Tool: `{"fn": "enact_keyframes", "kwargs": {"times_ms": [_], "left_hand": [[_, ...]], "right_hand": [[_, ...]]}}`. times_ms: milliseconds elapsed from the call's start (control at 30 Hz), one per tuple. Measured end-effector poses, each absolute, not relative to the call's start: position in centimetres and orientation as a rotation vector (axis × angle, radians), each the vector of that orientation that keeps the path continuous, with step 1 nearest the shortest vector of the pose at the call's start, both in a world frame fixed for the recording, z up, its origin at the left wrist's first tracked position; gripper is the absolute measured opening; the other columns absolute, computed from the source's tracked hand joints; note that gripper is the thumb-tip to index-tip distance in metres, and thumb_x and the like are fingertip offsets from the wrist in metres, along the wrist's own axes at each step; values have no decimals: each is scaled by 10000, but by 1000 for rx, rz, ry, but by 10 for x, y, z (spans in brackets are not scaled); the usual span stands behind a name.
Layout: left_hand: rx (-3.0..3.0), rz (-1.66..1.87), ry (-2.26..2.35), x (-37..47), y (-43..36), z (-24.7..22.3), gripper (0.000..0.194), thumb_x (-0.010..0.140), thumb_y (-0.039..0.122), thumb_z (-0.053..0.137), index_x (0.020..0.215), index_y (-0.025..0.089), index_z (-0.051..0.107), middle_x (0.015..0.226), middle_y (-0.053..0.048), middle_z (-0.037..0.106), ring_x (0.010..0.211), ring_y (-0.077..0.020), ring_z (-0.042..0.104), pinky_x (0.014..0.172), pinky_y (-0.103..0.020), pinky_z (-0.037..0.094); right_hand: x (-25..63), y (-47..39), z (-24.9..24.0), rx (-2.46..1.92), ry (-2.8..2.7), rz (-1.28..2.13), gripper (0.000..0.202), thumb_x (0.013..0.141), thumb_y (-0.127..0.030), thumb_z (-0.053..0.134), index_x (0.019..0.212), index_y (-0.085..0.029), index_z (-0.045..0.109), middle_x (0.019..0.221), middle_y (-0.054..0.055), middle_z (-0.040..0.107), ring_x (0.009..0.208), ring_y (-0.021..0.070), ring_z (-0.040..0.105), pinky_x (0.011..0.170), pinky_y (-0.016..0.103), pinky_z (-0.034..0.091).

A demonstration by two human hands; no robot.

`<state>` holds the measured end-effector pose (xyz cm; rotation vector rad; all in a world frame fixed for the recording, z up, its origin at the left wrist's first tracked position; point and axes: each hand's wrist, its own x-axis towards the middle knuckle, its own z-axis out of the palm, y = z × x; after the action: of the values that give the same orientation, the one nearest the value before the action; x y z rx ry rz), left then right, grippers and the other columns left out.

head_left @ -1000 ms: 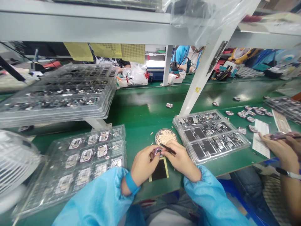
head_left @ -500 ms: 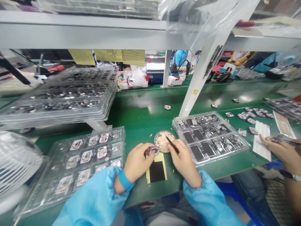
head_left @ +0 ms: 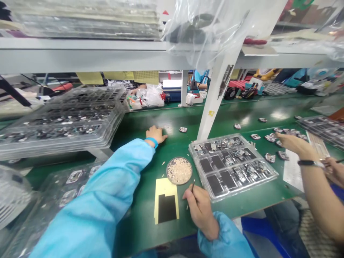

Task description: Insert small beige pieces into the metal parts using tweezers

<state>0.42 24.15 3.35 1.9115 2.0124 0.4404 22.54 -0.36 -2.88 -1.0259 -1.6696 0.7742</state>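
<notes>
My left hand (head_left: 156, 135) is stretched far forward, palm down over the green work surface (head_left: 145, 172), thumb held apart from the fingers. Its fingertips are partly hidden, and no part shows in it. A small white-and-dark electronic part (head_left: 183, 129) lies to its right. My right hand (head_left: 200, 206) grips dark tweezers (head_left: 192, 186), the tip pointing up near a round dish (head_left: 167, 175) of tiny pale pieces. Left of that hand, a black rectangular sheet (head_left: 167, 208) lies on yellow paper (head_left: 161, 184).
A clear compartment tray (head_left: 192, 152) of parts sits on the right beneath a white post (head_left: 208, 118). More trays (head_left: 110, 125) are stacked on a raised stand at left, by a white fan (head_left: 13, 197). At right, a co-worker's hand (head_left: 294, 143) reaches over loose parts.
My left hand has left the dish area, reaching forward; the small part it held is no longer visible in it. My right hand has drawn back from the dish with the tweezers. The view has shifted.
</notes>
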Motion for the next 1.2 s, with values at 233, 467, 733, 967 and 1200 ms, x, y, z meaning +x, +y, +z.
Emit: {"fn": "enact_keyframes", "kwargs": {"times_ms": [233, 467, 733, 967, 1200], "left_hand": [[1822, 543, 1949, 102, 290, 19, 590, 749, 458, 784, 1167, 77, 615, 1341, -250, 568, 1282, -375, 485, 1024, -433, 389], [1583, 605, 1575, 72, 231, 34, 385, 704, 182, 797, 1036, 100, 619, 854, -69, 717, 776, -208, 687, 681, -299, 518], [1206, 709, 997, -10, 64, 30, 532, 690, 225, 824, 1152, 166, 568, 901, -28, 680, 786, -150, 672, 730, -285, 550], [1531, 632, 1261, -24, 22, -2, 207, 881, 375, 608, 1004, 217, 659, 727, 8, 654, 640, -157, 618, 572, -243, 467], [1767, 503, 1399, -25, 18, -4, 238, 917, 305, 504, 1088, 257, 663, 675, 33, 647, 575, -150, 575, 550, -247, 389]], "right_hand": [[223, 6, -43, -1076, -1374, 1187, 291, 1010, -435, 506, 869, -202, 608, 651, -13, 595, 504, 114, 553, 466, 213, 420], [221, 7, -40, -1043, -1327, 1294, 175, 939, -386, 639, 961, -213, 630, 772, 15, 657, 629, 138, 621, 520, 217, 495], [206, 11, -37, -1100, -1451, 1185, 139, 903, -339, 693, 950, -209, 677, 892, 39, 723, 706, 161, 698, 618, 249, 566], [196, 10, -34, -1164, -1599, 1122, 115, 910, -319, 680, 945, -210, 692, 897, 34, 736, 708, 162, 711, 653, 254, 578], [199, 8, -34, -1063, -1505, 1132, 65, 932, -287, 667, 935, -222, 667, 880, 44, 739, 738, 185, 719, 679, 297, 603]]}}
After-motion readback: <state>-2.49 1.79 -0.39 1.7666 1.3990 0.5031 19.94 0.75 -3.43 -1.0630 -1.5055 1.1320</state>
